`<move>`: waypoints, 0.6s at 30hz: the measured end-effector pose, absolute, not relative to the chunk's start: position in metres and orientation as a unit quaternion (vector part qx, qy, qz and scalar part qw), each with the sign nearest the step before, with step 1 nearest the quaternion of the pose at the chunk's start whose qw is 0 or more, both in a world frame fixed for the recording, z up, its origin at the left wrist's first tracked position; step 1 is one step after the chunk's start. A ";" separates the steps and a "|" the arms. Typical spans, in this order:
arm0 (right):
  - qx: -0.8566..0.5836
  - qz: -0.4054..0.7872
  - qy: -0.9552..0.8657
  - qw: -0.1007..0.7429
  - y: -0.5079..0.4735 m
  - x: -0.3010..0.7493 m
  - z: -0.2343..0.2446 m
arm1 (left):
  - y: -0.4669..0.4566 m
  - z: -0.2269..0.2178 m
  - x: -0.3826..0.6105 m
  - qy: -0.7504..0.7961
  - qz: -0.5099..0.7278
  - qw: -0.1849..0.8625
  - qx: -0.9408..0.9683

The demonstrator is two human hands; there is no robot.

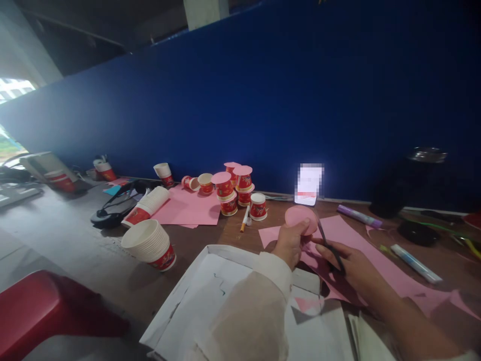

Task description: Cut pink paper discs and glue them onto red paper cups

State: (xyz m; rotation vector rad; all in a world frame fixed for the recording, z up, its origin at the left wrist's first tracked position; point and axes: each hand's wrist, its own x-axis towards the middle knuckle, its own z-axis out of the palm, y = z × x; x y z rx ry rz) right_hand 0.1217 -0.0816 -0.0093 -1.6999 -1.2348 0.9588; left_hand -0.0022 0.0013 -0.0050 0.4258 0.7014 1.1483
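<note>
Between the thumb and fingers of my left hand (289, 245) is a round pink paper disc (296, 215), tilted up over the table. My right hand (349, 263) grips a pair of dark scissors (332, 250); their blades point up and away, right beside the disc's edge. Whether the blades touch the paper, I cannot tell. Beneath both hands lies a large pink paper sheet (341, 233) with cut edges. A small pink scrap (308, 304) rests on the white box lid (210, 265) under my left forearm.
Red paper cups (223, 189) topped with pink discs stand stacked at the wall. Two cup stacks (148, 243) are at left, near more pink paper (191, 213). A lit phone (308, 188) leans on the wall. A purple tube (359, 216) and a glue stick (415, 264) lie at right.
</note>
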 end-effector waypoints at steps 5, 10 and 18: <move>-0.680 0.374 -0.489 0.398 -0.083 0.122 -0.007 | 0.001 -0.005 -0.002 0.328 0.526 0.759 0.199; -0.682 0.360 -0.500 0.394 -0.082 0.122 -0.005 | 0.001 -0.004 -0.002 0.334 0.517 0.762 0.201; -0.681 0.363 -0.498 0.396 -0.082 0.122 -0.007 | -0.002 0.000 -0.003 0.330 0.520 0.763 0.197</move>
